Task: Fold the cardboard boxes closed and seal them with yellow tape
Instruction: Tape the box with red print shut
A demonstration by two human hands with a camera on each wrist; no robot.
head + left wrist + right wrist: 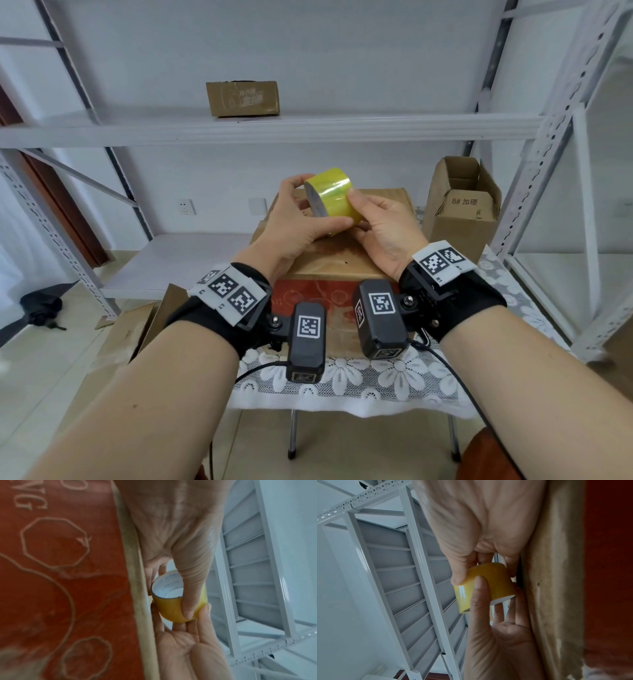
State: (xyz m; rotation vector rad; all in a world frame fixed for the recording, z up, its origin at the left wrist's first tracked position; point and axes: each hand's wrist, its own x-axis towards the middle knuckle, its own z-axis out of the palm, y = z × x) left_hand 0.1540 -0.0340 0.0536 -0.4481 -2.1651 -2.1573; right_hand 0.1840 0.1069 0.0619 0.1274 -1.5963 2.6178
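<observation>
A roll of yellow tape (331, 194) is held up in both hands above a closed cardboard box (337, 265) with a red printed front. My left hand (296, 219) grips the roll from the left, thumb across its underside and fingers over the far rim. My right hand (378, 221) pinches it from the right, thumb on top. The left wrist view shows the roll's white core (169, 588) and my left thumb (190, 599) on the yellow band. In the right wrist view the roll (489, 580) sits between both hands. No loose tape end shows.
An open cardboard box (462, 205) stands at the table's right rear. Another closed box (243, 98) sits on the white metal shelf (308, 128). A lace cloth (359, 380) covers the small table. Flattened cardboard (137, 329) and a black umbrella (41, 306) lie on the floor at left.
</observation>
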